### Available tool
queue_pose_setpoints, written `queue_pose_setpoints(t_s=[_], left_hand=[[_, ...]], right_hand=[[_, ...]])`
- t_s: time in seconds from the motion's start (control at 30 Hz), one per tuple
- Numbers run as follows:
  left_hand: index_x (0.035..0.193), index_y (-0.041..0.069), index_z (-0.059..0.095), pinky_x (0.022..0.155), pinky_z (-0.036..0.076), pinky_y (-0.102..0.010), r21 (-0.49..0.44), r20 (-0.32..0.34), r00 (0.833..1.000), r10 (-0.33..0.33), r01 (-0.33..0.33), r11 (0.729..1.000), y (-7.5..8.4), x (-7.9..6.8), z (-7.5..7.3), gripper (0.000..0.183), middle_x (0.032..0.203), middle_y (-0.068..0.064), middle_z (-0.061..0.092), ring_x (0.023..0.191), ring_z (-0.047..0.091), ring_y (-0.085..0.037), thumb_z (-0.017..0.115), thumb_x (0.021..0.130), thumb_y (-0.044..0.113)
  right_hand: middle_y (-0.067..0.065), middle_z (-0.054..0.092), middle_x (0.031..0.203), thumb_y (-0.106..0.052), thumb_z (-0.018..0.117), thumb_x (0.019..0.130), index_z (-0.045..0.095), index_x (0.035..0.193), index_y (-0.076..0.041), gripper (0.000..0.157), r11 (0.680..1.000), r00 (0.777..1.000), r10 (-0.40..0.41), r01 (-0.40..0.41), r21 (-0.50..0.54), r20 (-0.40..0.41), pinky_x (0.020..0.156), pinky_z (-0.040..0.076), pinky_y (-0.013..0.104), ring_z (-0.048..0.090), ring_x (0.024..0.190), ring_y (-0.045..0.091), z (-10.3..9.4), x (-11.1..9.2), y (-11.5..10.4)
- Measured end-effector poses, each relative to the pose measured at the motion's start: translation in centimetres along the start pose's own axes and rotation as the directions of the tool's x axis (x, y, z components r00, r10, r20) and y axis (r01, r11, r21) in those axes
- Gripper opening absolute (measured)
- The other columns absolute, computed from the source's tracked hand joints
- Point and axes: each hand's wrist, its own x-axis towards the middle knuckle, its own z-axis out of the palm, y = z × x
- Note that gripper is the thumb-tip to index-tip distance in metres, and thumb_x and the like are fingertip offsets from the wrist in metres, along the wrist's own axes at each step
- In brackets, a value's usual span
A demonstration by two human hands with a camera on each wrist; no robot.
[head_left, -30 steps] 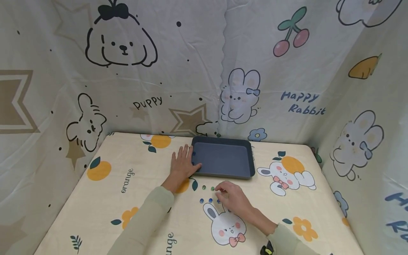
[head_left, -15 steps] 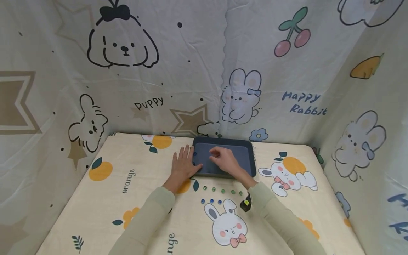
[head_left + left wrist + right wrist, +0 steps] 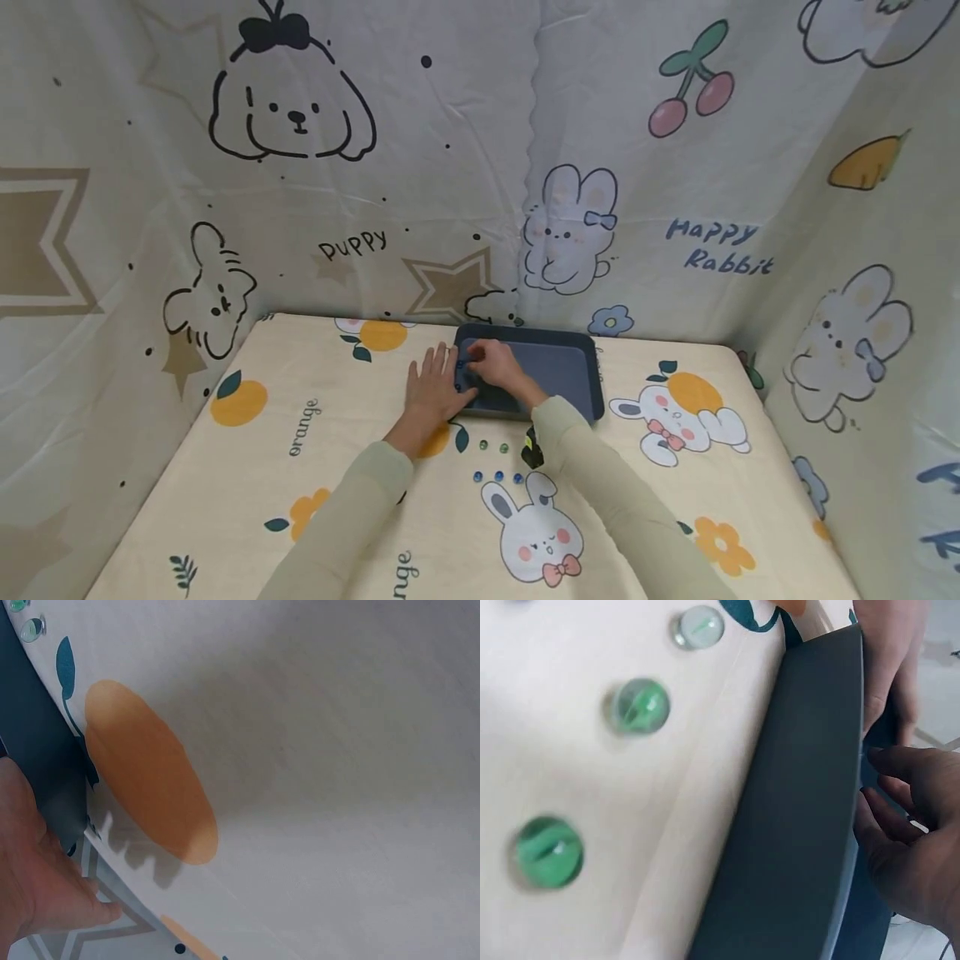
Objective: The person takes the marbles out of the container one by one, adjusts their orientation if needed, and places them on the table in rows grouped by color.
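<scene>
My left hand rests with straight, spread fingers at the left edge of a dark grey tray. Inside the tray, my right hand bends its thumb and fingers close to a dark blue marble by the left wall. Its fingertips are partly behind the tray wall in the right wrist view, so whether a marble is between them does not show. Another blue marble lies nearer the left thumb. On the cloth in front are green marbles in a row, with blue marbles in a second row.
A cream patterned cloth covers the table. Behind the tray hangs a printed curtain, with further curtain at both sides. A black band with a yellow mark on the right wrist hides some green marbles from the head view.
My right hand has gone from the marbles on the cloth, over the tray's middle, to its left side. My left hand stays at the tray's edge.
</scene>
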Motion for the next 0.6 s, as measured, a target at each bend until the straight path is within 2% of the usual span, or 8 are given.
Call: queue_pose_setpoints(t_s=[0.2, 0.3, 0.43, 0.53, 0.6], left_hand=[[0.162, 0.013, 0.014, 0.119, 0.01, -0.056, 0.009, 0.009, 1.0, -0.006, 0.006, 1.0, 0.0, 0.0, 0.1, 0.093, 0.166, -0.012, 0.011, 0.151, 0.009, -0.032, 0.053, 0.094, 0.064], [0.161, 0.014, 0.014, 0.119, 0.011, -0.056, 0.015, 0.01, 1.0, -0.015, 0.015, 1.0, -0.1, 0.0, -0.2, 0.093, 0.166, -0.012, 0.011, 0.151, 0.009, -0.031, 0.054, 0.094, 0.064], [0.161, 0.014, 0.016, 0.119, 0.011, -0.055, 0.006, 0.01, 1.0, -0.018, 0.018, 1.0, -0.1, 0.1, -0.4, 0.092, 0.166, -0.012, 0.011, 0.151, 0.01, -0.032, 0.055, 0.094, 0.062], [0.161, 0.014, 0.016, 0.119, 0.012, -0.056, 0.009, 0.021, 1.0, -0.008, 0.008, 1.0, -0.1, 0.1, -0.3, 0.091, 0.166, -0.011, 0.011, 0.151, 0.01, -0.032, 0.054, 0.094, 0.063], [0.161, 0.014, 0.015, 0.118, 0.012, -0.056, 0.012, 0.028, 1.0, -0.002, 0.001, 1.0, -0.1, 0.1, -0.3, 0.091, 0.166, -0.011, 0.011, 0.151, 0.009, -0.032, 0.053, 0.095, 0.062]], right_hand=[[0.012, 0.069, 0.116, -0.011, 0.068, 0.095, 0.069, 0.123, -0.003, 0.029, 0.999, 0.999, 0.048, -0.048, 0.008, 0.018, 0.094, 0.052, 0.04, 0.065, 0.109, 0.026, 0.9, 0.8, -0.4], [0.01, 0.07, 0.114, -0.011, 0.068, 0.095, 0.069, 0.121, -0.004, 0.027, 0.999, 0.999, 0.011, -0.01, -0.042, 0.035, 0.094, 0.051, 0.04, 0.066, 0.106, 0.025, 1.1, 1.3, -0.7], [0.008, 0.072, 0.106, -0.011, 0.068, 0.095, 0.072, 0.113, -0.005, 0.019, 0.993, 0.999, -0.028, 0.033, -0.112, 0.047, 0.103, 0.043, 0.044, 0.066, 0.102, 0.024, 1.4, 1.8, -1.0], [0.006, 0.071, 0.099, -0.011, 0.068, 0.096, 0.074, 0.104, -0.007, 0.011, 0.992, 0.999, -0.007, 0.011, -0.124, 0.034, 0.1, 0.045, 0.044, 0.066, 0.097, 0.024, 1.6, 1.8, -1.1], [0.005, 0.071, 0.096, -0.012, 0.068, 0.096, 0.074, 0.1, -0.008, 0.009, 0.993, 1.0, 0.008, -0.006, -0.114, 0.024, 0.091, 0.051, 0.041, 0.066, 0.095, 0.024, 1.6, 1.7, -1.1]])
